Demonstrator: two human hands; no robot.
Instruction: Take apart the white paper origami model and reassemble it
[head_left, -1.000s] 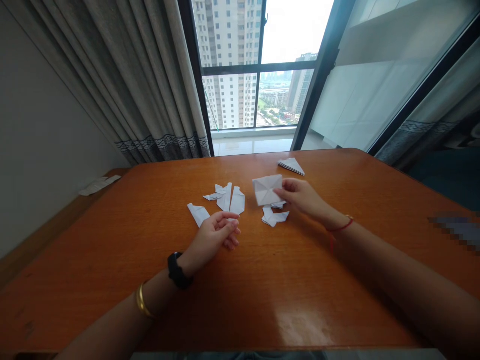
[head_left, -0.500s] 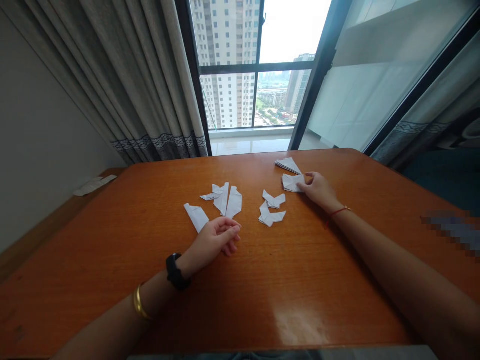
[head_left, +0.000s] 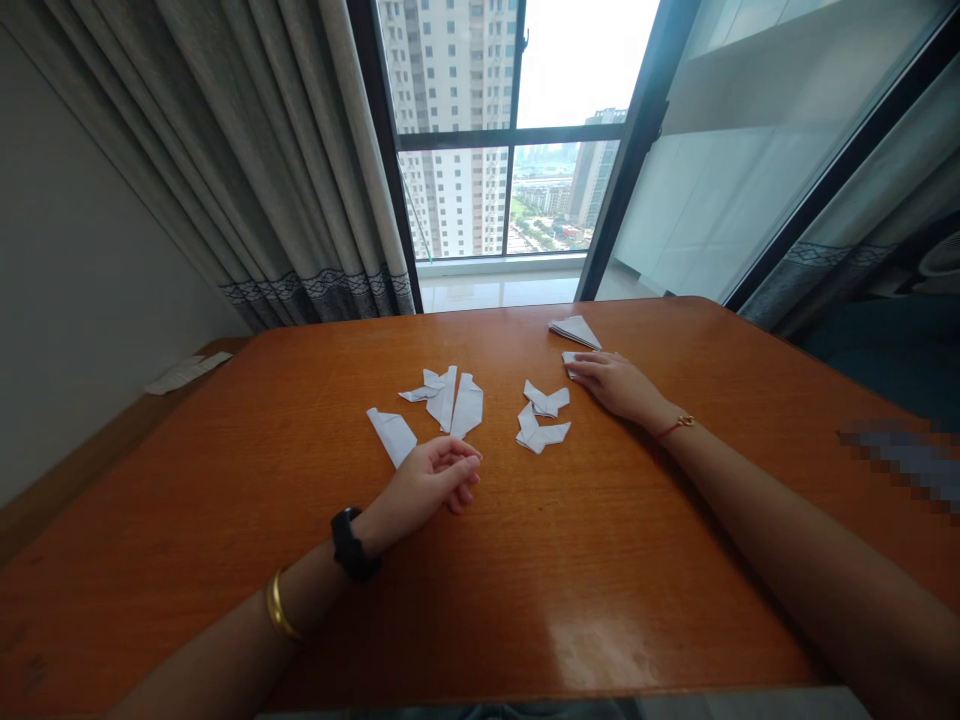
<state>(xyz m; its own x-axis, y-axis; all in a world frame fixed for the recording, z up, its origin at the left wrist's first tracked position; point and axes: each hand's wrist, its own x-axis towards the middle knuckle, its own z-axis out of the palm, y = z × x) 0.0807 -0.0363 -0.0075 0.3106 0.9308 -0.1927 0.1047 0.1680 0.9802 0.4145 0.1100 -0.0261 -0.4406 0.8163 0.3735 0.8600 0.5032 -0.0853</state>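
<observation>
My right hand [head_left: 615, 384] lies with its fingers stretched over a small folded white paper piece [head_left: 568, 362], and most of that piece is hidden beneath them. Just behind it is a stack of pointed folded papers [head_left: 575, 331]. Nearer me are two V-shaped folded papers, one [head_left: 547, 400] behind the other [head_left: 541, 432]. My left hand [head_left: 433, 477] rests on the table with loosely curled fingers and nothing visible in it. By its fingers lie a folded paper strip [head_left: 391, 434], a pointed piece [head_left: 442, 398] and a wider piece [head_left: 468, 402].
The brown wooden table [head_left: 480, 610] reaches toward a window [head_left: 510, 200]. A grey curtain [head_left: 315, 180] hangs at the left behind it. White papers [head_left: 187, 372] lie on a ledge beyond the table's left side.
My right hand has moved slightly left and flattened over the folded paper, which it was pinching at the right edge before. My left hand has stayed in place.
</observation>
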